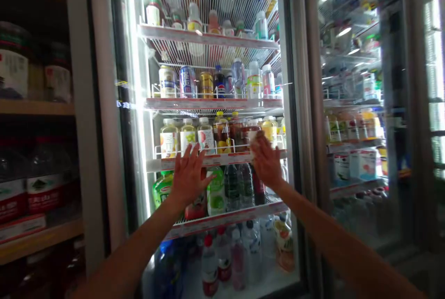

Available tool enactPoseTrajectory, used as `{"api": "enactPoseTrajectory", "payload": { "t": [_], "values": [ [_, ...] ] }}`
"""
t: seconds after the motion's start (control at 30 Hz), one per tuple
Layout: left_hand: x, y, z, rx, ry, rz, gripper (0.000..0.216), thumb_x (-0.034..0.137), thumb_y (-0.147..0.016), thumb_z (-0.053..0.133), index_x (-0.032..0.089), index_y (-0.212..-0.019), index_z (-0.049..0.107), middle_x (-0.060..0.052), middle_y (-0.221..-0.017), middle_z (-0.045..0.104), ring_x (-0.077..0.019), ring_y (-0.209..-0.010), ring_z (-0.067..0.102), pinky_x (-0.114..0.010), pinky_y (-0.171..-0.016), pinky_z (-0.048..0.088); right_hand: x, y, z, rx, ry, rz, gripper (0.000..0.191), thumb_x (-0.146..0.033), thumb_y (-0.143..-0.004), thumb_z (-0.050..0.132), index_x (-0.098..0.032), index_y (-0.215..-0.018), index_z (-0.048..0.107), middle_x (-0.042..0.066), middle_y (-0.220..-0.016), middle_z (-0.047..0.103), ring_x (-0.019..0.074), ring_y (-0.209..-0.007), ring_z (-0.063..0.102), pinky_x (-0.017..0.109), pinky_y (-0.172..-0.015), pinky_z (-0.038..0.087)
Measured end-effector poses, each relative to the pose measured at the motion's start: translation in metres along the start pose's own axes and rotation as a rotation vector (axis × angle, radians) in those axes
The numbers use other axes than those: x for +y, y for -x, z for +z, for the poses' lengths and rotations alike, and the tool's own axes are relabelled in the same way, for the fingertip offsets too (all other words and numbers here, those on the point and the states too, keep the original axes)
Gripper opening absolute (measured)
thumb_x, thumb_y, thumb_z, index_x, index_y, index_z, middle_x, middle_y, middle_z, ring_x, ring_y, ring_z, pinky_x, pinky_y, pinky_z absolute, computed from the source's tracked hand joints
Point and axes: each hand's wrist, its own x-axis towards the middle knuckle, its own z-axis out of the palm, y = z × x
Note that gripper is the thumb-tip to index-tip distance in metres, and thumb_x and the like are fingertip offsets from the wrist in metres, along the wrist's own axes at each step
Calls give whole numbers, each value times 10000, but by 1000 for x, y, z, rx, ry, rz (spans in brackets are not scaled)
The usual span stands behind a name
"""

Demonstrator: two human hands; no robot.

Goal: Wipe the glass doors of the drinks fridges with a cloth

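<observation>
My left hand [189, 174] is raised in front of a lit drinks cooler, fingers spread and nothing visible in it. It overlaps the shelf edge [222, 160] below a row of juice bottles [206, 134]. To its right, my right hand [267, 162] is raised before the same shelf, near a yellow juice bottle [269, 130]. Motion blurs its fingers, and a pale patch by the fingertips cannot be told apart from the bottle labels behind. Faint reflections suggest a glass door between my hands and the bottles; whether either palm touches it, I cannot tell.
Cans [187, 81] and bottles fill the shelf above, and a green bottle [216, 190] stands below among others. A metal door frame [306, 104] borders the cooler on the right, with another stocked cooler [354, 123] beyond. Wooden shelves [38, 106] with jars and bottles stand at left.
</observation>
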Motion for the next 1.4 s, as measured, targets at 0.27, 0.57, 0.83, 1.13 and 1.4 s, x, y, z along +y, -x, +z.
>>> {"api": "enactPoseTrajectory", "payload": {
  "t": [0.27,0.57,0.83,1.13,1.4],
  "values": [
    [-2,-30,-6,37,-13,17,795,470,-746,605,168,-1398,261,-133,-1474,286,-281,-1390,168,-486,-1130,83,4,-20,0,-26,-1,-116,492,-276,-894,334,-288,-1386,332,10,-1414,407,176,-1357,269,419,-1099,216],
    [-5,-50,-17,31,-75,23,694,439,-783,555,148,-1368,321,-144,-1472,284,-288,-1392,161,-509,-1123,106,23,-52,-1,-6,-23,25,529,-262,-886,306,-216,-1413,299,85,-1457,327,239,-1358,259,470,-1058,259],
    [-18,-61,-27,-6,-94,-17,646,423,-779,548,140,-1336,386,-142,-1472,284,-301,-1383,187,-521,-1117,139,16,-67,-2,119,-41,213,532,-256,-884,297,-154,-1406,313,136,-1454,317,280,-1349,269,519,-1033,264],
    [-49,-86,-43,15,-145,-54,670,420,-761,562,142,-1341,377,-147,-1476,271,-311,-1383,184,-545,-1103,155,7,-106,7,225,-46,323,529,-264,-879,312,-189,-1402,320,128,-1437,347,298,-1322,306,572,-1033,208],
    [-59,-92,-46,24,-167,-30,688,425,-747,577,143,-1343,377,-145,-1467,294,-302,-1376,212,-523,-1103,175,-9,-139,10,175,-58,37,526,-240,-869,320,-242,-1395,309,71,-1428,369,253,-1315,319,546,-1048,228]
  ]
}}
